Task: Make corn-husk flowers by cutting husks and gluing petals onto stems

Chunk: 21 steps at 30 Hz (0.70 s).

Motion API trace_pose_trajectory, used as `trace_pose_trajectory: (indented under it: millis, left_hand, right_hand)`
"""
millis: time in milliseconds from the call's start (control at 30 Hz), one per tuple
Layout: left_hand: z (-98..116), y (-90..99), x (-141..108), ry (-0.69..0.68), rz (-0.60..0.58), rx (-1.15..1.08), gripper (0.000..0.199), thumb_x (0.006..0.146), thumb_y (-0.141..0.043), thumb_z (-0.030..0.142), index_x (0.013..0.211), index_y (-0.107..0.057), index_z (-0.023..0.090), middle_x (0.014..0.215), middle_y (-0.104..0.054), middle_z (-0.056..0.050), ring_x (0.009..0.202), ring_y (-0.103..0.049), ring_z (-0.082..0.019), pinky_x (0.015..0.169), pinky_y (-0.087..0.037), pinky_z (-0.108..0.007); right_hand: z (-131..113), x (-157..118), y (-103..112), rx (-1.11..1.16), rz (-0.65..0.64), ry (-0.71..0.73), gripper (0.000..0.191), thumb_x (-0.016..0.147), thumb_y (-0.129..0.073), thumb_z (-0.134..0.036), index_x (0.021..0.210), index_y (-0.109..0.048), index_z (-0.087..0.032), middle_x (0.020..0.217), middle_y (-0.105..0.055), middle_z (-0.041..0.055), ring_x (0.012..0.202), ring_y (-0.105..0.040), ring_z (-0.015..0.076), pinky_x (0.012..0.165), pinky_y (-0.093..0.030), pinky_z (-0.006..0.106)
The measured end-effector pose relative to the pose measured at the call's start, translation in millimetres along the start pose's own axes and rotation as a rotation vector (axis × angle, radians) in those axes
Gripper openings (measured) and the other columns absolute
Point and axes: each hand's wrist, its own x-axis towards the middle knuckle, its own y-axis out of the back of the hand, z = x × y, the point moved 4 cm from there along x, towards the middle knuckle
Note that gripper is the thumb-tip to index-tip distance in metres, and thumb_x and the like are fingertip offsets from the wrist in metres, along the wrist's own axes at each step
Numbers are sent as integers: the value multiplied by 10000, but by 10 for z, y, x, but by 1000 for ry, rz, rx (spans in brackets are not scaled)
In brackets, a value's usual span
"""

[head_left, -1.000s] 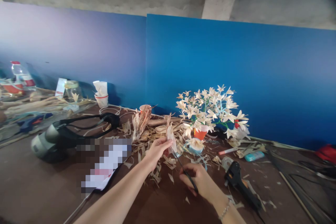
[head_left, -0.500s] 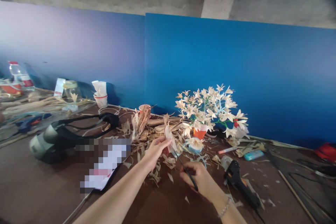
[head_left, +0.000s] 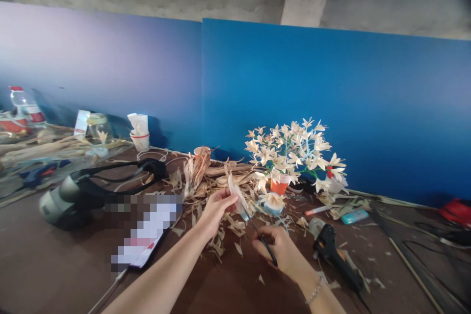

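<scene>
My left hand (head_left: 218,212) pinches a pale dried corn husk (head_left: 237,193) between thumb and fingers, holding it up over the table. In my right hand (head_left: 278,248) is a pair of dark-handled scissors (head_left: 265,245); the blades point up and left, and their tips meet the lower edge of the husk. Whether the blades are apart I cannot tell. Just behind, a cream-coloured husk flower (head_left: 274,201) rests on a light-blue roll. Many similar flowers (head_left: 287,149) on green stems stand in an orange paper cup (head_left: 280,185).
Loose husks (head_left: 224,176) and scraps litter the table's middle. A black glue gun (head_left: 336,255) lies right of my right hand, near a turquoise packet (head_left: 354,216). To the left are a phone (head_left: 150,235) on a cable and a strapped headset (head_left: 69,201). A blue panel (head_left: 331,78) closes the back.
The husk in my left hand has shifted slightly left and tilted more. My right hand and the scissors have barely moved.
</scene>
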Motion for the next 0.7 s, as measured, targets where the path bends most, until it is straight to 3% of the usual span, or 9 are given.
trace_pose_trajectory:
  millis: [333,700]
  left_hand:
    - [-35,2,16,11,-49,-17,195,608,-720,307,659,-631,141,597,-610,-2,536,-522,-106,571,-402,-230]
    - [-90,4,33,27,-65,-71,179,613,-728,282,673,-646,135,604,-625,2,530,-529,-88,556,-404,-211]
  right_hand:
    - [44,19,-16,91,1,-49,212,696,-615,-364,697,-547,-163,432,-401,-79,335,-315,44,350,-237,179]
    - [-31,2,0,52,10,-2,170,704,-611,-307,696,-559,-145,459,-401,-65,386,-308,44,370,-241,172]
